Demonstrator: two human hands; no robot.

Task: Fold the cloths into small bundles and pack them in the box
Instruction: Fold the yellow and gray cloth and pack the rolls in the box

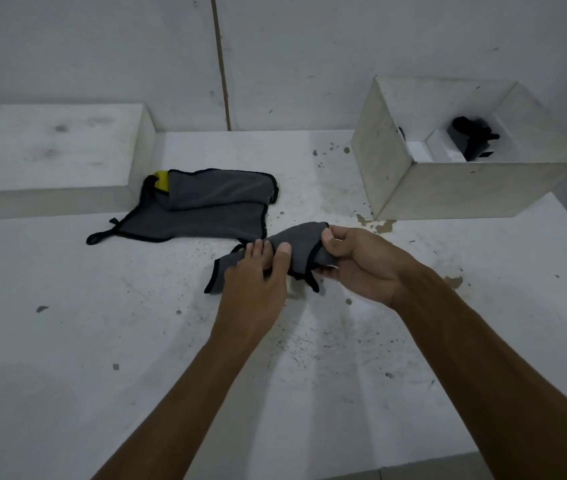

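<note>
Both hands are grasping a grey, black-edged cloth [296,252] just above the white table [102,341], mid-scene: left hand [258,275] pinching its middle, right hand [355,258] clutching its right end. The open white box [465,188] is standing far right; folded grey cloths [202,206] are lying far left, well apart.

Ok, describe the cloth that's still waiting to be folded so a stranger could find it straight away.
On the white table, look left of the open white box, beside the low white block. The waiting cloth lies there untouched: grey, black-edged, with a yellow patch showing, unlike the grey cloth held in both hands.
</note>
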